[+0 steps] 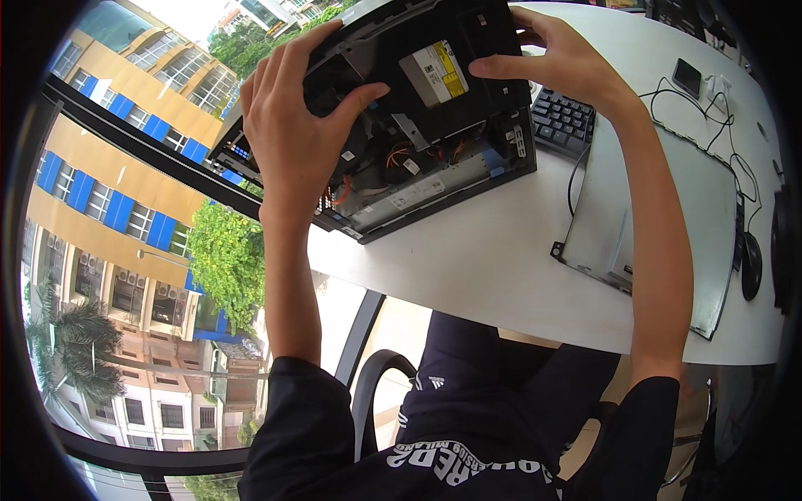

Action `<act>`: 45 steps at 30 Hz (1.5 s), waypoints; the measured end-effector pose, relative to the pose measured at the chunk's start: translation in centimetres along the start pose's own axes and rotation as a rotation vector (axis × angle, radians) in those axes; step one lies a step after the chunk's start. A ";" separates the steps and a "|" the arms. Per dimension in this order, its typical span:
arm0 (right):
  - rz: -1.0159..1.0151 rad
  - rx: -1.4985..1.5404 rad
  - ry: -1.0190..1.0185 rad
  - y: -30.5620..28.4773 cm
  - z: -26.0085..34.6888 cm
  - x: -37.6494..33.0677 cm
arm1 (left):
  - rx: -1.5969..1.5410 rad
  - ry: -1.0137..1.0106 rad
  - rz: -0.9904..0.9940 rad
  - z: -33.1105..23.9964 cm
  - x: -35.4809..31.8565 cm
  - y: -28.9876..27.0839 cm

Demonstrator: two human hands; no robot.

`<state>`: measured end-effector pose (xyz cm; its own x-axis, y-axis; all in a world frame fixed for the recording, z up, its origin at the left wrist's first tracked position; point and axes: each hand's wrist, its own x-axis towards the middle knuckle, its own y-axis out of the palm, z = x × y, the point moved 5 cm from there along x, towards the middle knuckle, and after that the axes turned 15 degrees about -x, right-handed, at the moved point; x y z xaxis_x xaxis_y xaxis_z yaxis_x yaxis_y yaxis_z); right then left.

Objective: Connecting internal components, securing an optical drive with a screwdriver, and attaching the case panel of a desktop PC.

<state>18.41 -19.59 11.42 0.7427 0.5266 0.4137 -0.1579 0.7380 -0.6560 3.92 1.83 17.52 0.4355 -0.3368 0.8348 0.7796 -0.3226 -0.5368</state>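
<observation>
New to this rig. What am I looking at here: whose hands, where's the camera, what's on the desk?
One wide fisheye camera worn on a person's head looks down, so straight edges bend. No robot: both bare hands are the wearer's. The left hand and right hand grip an opened desktop computer case, its wiring exposed, on a white desk. Beside it lie the grey side panel, a black keyboard, a mouse and a small phone-like device with cables. A window at left shows buildings.
</observation>
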 end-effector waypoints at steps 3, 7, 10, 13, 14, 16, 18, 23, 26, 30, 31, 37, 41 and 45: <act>0.053 -0.003 0.033 -1.4 1.4 -1.4 | 0.013 -0.007 0.033 -0.2 0.2 -0.2; 0.022 -0.295 -0.096 -2.4 3.6 -3.6 | 0.091 -0.018 0.073 -2.1 -0.3 -1.4; 0.178 -0.173 0.113 -3.1 -2.0 -1.7 | 0.166 -0.077 0.030 -2.6 -2.6 -3.8; 0.107 -0.175 0.131 -7.2 1.1 -4.6 | 0.318 -0.124 -0.021 -1.4 -5.4 -6.8; 0.045 -0.142 0.101 -7.6 1.7 -5.2 | 0.323 -0.184 0.044 -0.3 -6.5 -7.2; -0.033 -0.155 -0.002 -8.1 0.9 -5.6 | 0.330 -0.240 0.114 0.6 -7.3 -7.0; -0.115 -0.168 -0.107 -8.2 1.2 -5.7 | 0.333 -0.186 0.180 0.5 -7.3 -6.7; 0.181 0.204 0.295 -8.3 -2.6 -2.8 | 0.350 -0.142 0.294 0.6 -7.1 -5.1; -0.164 -0.395 -0.035 -3.4 2.6 -4.8 | 0.449 -0.125 0.317 1.1 -7.8 -5.1; 0.150 0.172 -0.049 -3.5 2.4 -4.4 | 0.501 -0.104 0.327 0.8 -8.0 -4.3; -0.157 -0.064 -0.006 -0.8 4.3 -5.4 | 0.539 -0.112 0.340 0.9 -8.3 -4.7; 0.012 -0.025 -0.221 0.2 2.0 -3.3 | 0.570 -0.112 0.332 1.4 -8.5 -4.4; 0.283 0.115 -0.140 -0.5 0.3 -1.9 | 0.557 -0.112 0.316 1.0 -8.0 -3.4; 0.068 0.024 -0.127 -0.8 0.2 -2.1 | 0.592 -0.117 0.304 1.0 -8.2 -3.8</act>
<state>16.85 -21.22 11.17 0.6416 0.6239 0.4461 -0.2220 0.7078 -0.6706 -2.17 6.66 12.78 0.6945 -0.2276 0.6825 0.7152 0.3222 -0.6203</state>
